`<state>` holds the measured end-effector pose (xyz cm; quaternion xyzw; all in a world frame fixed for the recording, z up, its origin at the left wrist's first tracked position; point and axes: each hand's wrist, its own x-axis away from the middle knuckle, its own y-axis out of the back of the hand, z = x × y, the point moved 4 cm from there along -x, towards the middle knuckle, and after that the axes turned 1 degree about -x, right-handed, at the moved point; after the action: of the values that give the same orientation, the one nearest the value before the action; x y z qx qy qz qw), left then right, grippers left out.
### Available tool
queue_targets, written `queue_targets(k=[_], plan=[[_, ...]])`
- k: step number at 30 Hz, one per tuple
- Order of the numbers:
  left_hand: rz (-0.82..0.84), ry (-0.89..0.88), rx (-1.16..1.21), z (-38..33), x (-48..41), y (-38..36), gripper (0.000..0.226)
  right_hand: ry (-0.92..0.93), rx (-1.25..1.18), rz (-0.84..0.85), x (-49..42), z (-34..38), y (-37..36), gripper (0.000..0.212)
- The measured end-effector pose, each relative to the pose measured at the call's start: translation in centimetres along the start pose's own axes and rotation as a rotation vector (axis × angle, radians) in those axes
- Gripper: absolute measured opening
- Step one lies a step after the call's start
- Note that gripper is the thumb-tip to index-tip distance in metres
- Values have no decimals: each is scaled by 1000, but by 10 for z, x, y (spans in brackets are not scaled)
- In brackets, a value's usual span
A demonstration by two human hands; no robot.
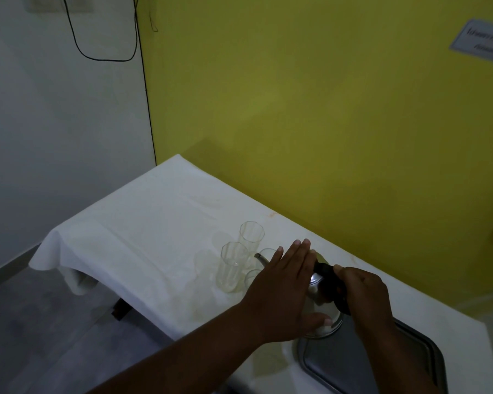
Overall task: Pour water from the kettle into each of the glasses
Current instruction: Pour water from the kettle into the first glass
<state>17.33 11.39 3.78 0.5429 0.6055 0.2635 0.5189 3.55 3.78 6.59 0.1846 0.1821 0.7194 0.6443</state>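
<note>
Pouring looks not yet begun. The steel kettle [319, 292] sits on the white-clothed counter [154, 223] just beside a metal tray [410, 362], its spout [261, 258] toward the glasses. The right hand [362, 291] has its fingers curled round the black handle [329, 275]. The left hand [282, 285] lies flat over the kettle, fingers straight. The far glass [251, 236] and the near glass [231, 267] appear empty. Two more glasses are partly hidden.
</note>
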Motion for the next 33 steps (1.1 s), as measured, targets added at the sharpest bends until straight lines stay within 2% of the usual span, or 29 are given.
queue_targets(k=[33], plan=[[-4, 7, 11, 0, -1, 0, 99, 16, -11, 31, -2, -2, 0, 34]])
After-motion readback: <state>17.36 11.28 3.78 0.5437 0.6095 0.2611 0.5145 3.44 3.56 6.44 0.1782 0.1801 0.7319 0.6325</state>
